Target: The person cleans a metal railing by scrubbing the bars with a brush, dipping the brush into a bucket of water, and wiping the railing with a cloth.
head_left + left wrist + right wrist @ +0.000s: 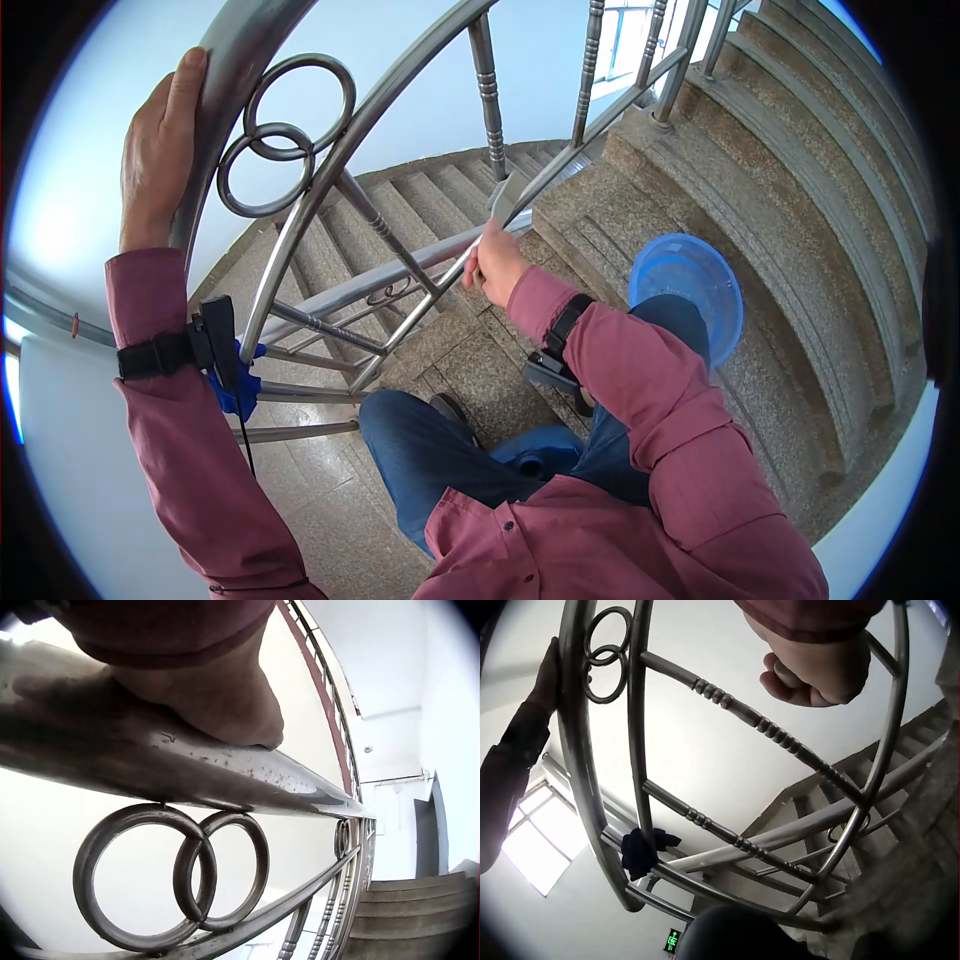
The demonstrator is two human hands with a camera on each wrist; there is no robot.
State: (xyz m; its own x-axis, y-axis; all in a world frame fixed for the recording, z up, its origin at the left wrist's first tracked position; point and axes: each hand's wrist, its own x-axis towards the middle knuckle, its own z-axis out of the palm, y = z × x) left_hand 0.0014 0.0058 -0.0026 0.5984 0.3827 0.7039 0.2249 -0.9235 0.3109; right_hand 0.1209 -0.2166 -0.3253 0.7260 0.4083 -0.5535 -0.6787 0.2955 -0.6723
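A curving speckled stone staircase sweeps from the near middle up to the far right, with more steps beyond the railing. A metal railing arcs through the left half, its broad handrail at far left and ringed balusters below. A person in a dusty-red shirt and blue jeans sits on the near side, legs apart, a black camera strapped to each wrist. A translucent blue basin stands on a step just beside the right knee. A blue object, partly hidden, lies between the legs. Two interlocked metal rings sit beneath the handrail. The left hand rests on the handrail near the rings; how far its fingers curl cannot be told. The right hand, fingers curled, grips a flat-bladed scraper. A dark blue cloth or glove hangs on the railing's near left. The scraper points away from the person, its blade over the railing's lower bar by a baluster's foot; contact is unclear.
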